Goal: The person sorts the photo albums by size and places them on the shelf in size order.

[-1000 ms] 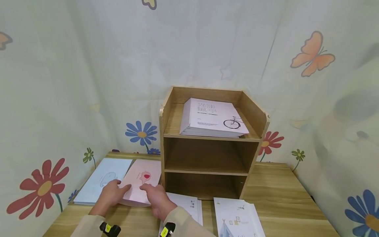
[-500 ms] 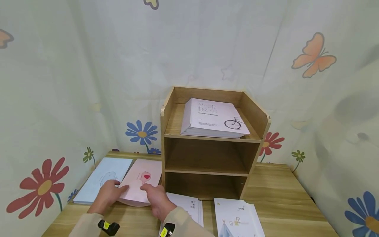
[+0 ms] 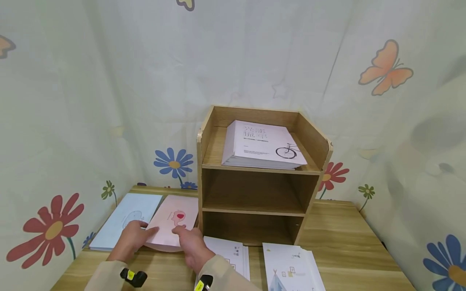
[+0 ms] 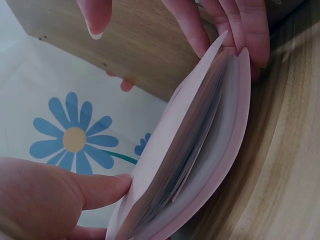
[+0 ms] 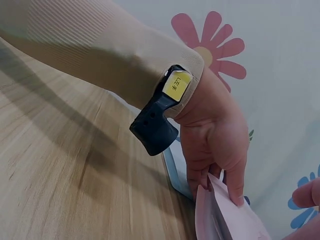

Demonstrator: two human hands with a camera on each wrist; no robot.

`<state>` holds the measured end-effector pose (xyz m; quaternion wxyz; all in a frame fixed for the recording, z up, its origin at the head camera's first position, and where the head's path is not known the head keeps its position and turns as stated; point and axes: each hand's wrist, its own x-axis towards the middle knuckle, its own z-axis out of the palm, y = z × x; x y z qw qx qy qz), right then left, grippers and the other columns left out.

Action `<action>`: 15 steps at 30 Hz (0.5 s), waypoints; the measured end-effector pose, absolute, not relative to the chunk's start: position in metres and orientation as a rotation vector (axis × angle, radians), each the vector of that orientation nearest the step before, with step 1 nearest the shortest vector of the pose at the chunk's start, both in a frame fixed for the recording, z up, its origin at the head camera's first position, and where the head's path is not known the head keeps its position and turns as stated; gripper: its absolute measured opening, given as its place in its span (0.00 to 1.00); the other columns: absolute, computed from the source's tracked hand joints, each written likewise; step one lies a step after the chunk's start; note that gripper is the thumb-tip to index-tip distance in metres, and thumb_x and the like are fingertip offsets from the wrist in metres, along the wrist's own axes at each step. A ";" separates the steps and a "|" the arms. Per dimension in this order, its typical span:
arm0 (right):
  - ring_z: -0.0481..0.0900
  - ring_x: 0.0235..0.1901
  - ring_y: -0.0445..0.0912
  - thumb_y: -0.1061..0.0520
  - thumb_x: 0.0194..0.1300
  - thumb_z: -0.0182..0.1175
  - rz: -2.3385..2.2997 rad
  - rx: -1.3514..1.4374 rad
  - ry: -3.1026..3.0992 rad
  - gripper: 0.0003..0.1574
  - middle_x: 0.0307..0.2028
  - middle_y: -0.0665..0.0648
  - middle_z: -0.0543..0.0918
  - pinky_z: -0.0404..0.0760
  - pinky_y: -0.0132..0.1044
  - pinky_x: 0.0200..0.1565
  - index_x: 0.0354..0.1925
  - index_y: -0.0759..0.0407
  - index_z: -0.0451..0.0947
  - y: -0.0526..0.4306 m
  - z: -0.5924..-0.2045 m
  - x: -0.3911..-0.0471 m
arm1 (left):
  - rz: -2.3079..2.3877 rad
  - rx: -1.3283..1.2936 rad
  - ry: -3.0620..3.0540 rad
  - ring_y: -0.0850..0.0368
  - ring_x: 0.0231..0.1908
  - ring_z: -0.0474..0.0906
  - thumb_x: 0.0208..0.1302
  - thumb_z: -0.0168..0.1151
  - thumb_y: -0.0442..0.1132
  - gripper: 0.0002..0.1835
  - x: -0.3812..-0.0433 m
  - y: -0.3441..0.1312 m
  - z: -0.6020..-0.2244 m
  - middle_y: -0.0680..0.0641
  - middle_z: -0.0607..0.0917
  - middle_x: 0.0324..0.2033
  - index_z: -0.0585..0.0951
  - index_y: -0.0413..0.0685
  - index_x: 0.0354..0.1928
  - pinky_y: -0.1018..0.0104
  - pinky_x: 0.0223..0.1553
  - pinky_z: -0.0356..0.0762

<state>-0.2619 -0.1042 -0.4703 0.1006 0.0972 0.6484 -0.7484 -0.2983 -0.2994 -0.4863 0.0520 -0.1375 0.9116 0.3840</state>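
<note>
A pink notebook (image 3: 171, 214) with an elephant and red heart on its cover lies left of the wooden shelf, its near end bowed. My left hand (image 3: 132, 238) grips its near left corner, thumb on the cover and fingers underneath. At the near right corner my right hand (image 3: 194, 244) holds the edge, its fingers around it. In the left wrist view the notebook's (image 4: 160, 150) covers stand apart, pages showing between them, and the right thumb (image 4: 96, 17) is raised off the cover. A light blue notebook (image 3: 123, 218) lies beside the left hand.
A three-level wooden shelf (image 3: 253, 171) stands against the curtain; a stack of white books (image 3: 262, 147) sits on its top level. White booklets (image 3: 236, 258) lie partly behind the right forearm, and more white booklets (image 3: 293, 268) are to their right on the wooden table (image 3: 349, 242).
My left hand and the near left corner of the pink notebook have shifted slightly left since one second ago. The grip of both hands stays much the same.
</note>
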 end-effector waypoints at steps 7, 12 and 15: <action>0.71 0.62 0.61 0.56 0.61 0.65 -2.256 0.319 1.895 0.39 0.60 0.72 0.73 0.64 0.62 0.72 0.60 0.82 0.65 -0.108 -0.476 -0.263 | 1.224 -0.457 2.708 0.34 0.52 0.73 0.68 0.65 0.56 0.42 -0.298 -0.303 -0.486 0.21 0.73 0.60 0.69 0.20 0.63 0.35 0.63 0.72; 0.76 0.58 0.61 0.57 0.66 0.62 -2.325 0.354 1.804 0.37 0.58 0.76 0.74 0.70 0.62 0.68 0.60 0.84 0.62 -0.112 -0.480 -0.264 | 1.256 -0.465 2.694 0.34 0.53 0.74 0.67 0.66 0.59 0.46 -0.300 -0.309 -0.488 0.21 0.72 0.61 0.68 0.20 0.65 0.36 0.62 0.74; 0.83 0.51 0.58 0.59 0.69 0.59 -2.411 0.364 1.673 0.33 0.54 0.74 0.78 0.78 0.56 0.62 0.60 0.83 0.61 -0.116 -0.483 -0.266 | 1.274 -0.465 2.677 0.35 0.52 0.74 0.66 0.67 0.60 0.47 -0.302 -0.312 -0.489 0.22 0.73 0.62 0.68 0.21 0.65 0.39 0.61 0.76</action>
